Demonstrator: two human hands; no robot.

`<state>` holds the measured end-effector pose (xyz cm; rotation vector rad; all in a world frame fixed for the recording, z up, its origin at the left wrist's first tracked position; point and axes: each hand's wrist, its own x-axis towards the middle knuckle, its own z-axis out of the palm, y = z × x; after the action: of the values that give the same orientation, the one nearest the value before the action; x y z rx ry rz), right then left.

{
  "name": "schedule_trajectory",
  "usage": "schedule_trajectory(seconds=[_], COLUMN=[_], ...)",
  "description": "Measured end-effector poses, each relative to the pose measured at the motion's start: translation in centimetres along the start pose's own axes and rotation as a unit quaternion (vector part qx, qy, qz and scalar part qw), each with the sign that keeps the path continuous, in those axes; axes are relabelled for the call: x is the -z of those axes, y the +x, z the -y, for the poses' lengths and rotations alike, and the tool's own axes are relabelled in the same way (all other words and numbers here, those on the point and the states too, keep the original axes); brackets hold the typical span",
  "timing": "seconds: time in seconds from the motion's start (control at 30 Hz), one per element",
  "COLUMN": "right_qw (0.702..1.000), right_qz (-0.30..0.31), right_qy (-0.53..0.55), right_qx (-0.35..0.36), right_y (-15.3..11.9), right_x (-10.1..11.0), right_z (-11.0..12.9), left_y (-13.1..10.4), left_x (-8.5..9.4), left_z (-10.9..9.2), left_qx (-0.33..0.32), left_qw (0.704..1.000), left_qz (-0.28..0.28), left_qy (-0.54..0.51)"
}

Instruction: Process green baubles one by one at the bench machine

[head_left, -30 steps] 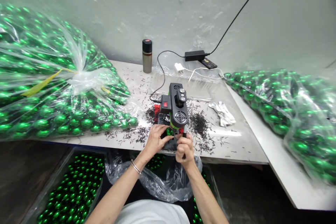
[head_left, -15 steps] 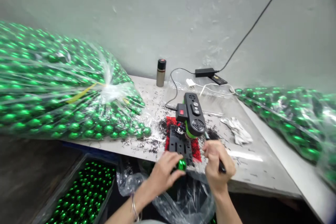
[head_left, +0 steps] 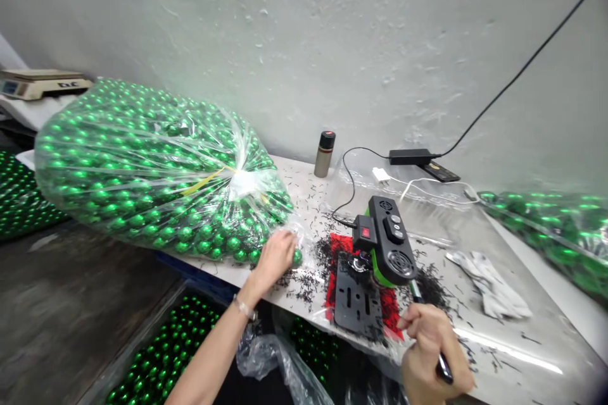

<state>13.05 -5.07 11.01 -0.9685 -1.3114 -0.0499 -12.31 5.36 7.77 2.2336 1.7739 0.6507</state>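
My left hand (head_left: 275, 258) is at the open lower end of a big clear bag of shiny green balls (head_left: 166, 183). Its fingers are bent together beside a loose green ball (head_left: 297, 257); what they hold, if anything, is hidden. My right hand (head_left: 434, 348) is wrapped round the black lever handle (head_left: 444, 368) of a small black and green machine (head_left: 392, 240). The machine stands on a slotted black plate (head_left: 358, 297) over a red mat (head_left: 390, 311), with small black bits scattered around it.
A dark bottle (head_left: 324, 154), a power adapter (head_left: 412, 156) and white gloves (head_left: 491, 285) lie or stand behind and right of the machine. Below the table edge is a bin of green balls (head_left: 161, 348). Another bag of balls (head_left: 551, 228) is at the right.
My left hand has moved from the plate's front edge to the bag at the left; the green ball it held is no longer seen there. My right hand stays on the handle. The view has shifted left.
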Motion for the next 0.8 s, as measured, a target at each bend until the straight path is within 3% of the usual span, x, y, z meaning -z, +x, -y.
schedule_trajectory(seconds=[0.03, 0.17, 0.43, 0.57, 0.7, 0.77, 0.8], right_qw=[1.000, 1.000, 1.000, 1.000, 0.999, 0.999, 0.999], right_qz=[-0.003, 0.000, -0.012, 0.007, 0.020, 0.021, 0.021], right_qy=[0.002, 0.006, 0.006, 0.004, 0.001, 0.005, 0.007], right_qx=[-0.001, 0.007, 0.018, 0.025, 0.040, 0.042, 0.039], right_y=[-0.1, -0.4, -0.7, -0.5, -0.3, -0.3, -0.4], right_x=[0.0, 0.0, -0.1, -0.1, 0.1, 0.1, 0.1], right_z=[0.0, -0.1, -0.3, -0.1, 0.0, -0.1, -0.1], left_y=[1.9, 6.7, 9.1, 9.4, 7.6, 5.8, 4.7], left_x=[0.7, 1.6, -0.7, -0.1, 1.3, 1.8, 1.9], left_z=[1.0, 3.6, 3.6, 3.5, 2.9, 2.2, 1.6], left_qx=[0.026, 0.069, 0.155, 0.185, 0.184, 0.193, 0.209], left_qw=[0.997, 0.990, 0.984, 0.981, 0.969, 0.929, 0.883], left_qz=[0.030, 0.044, 0.061, 0.037, 0.013, 0.009, 0.010], left_qy=[0.071, 0.115, 0.062, -0.033, -0.164, -0.315, -0.421])
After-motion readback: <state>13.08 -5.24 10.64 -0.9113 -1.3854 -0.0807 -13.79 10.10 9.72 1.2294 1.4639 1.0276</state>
